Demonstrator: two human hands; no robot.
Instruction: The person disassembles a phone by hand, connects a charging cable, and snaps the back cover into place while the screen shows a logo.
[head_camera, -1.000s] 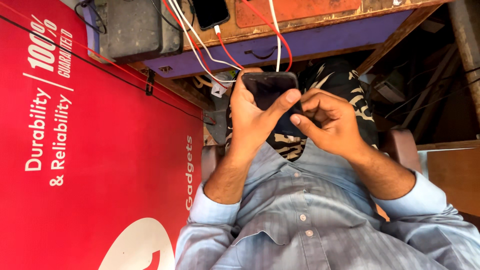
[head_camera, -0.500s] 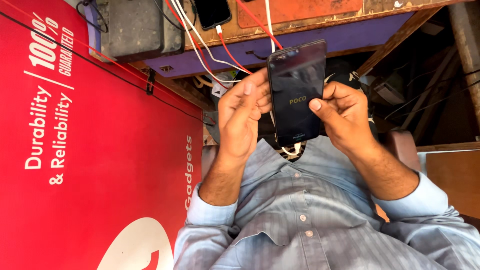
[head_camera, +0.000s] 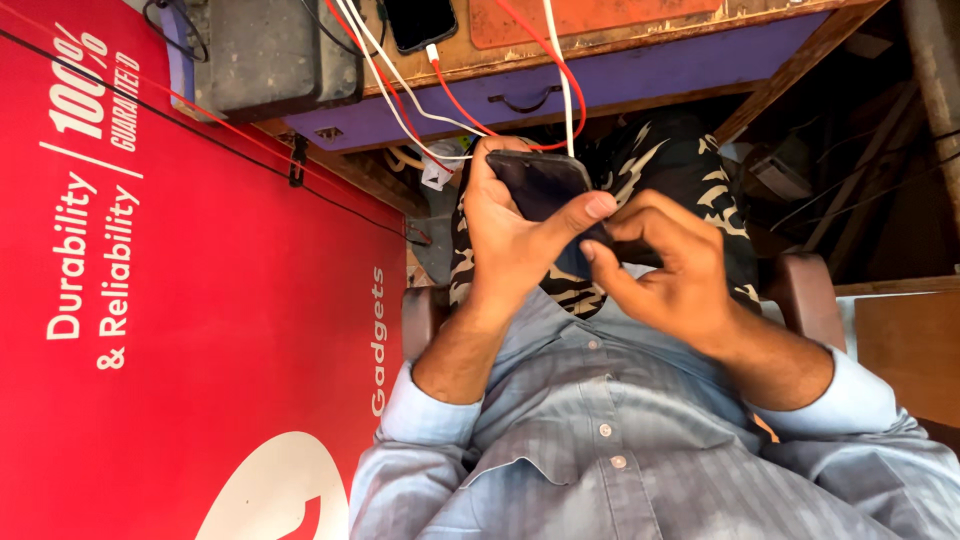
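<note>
A dark smartphone (head_camera: 545, 190) lies flat in my left hand (head_camera: 510, 240), whose thumb reaches across its lower edge. My right hand (head_camera: 670, 265) is curled beside it, fingertips touching the phone's right lower corner next to the left thumb. Both hands hover over my lap, above the light blue striped shirt (head_camera: 600, 440) and patterned black-and-white trousers (head_camera: 680, 170). Most of the phone's underside is hidden by my left palm.
A wooden desk with a purple drawer front (head_camera: 600, 85) stands ahead, carrying a grey box (head_camera: 275, 50), a second phone (head_camera: 420, 20) on a cable and an orange mat (head_camera: 590, 15). White and red cables (head_camera: 440, 105) hang from it. A red printed panel (head_camera: 180, 300) fills the left.
The phone, held upright with its back showing half a second ago, is now laid down flat in my left hand. My right hand has shifted to its lower corner.
</note>
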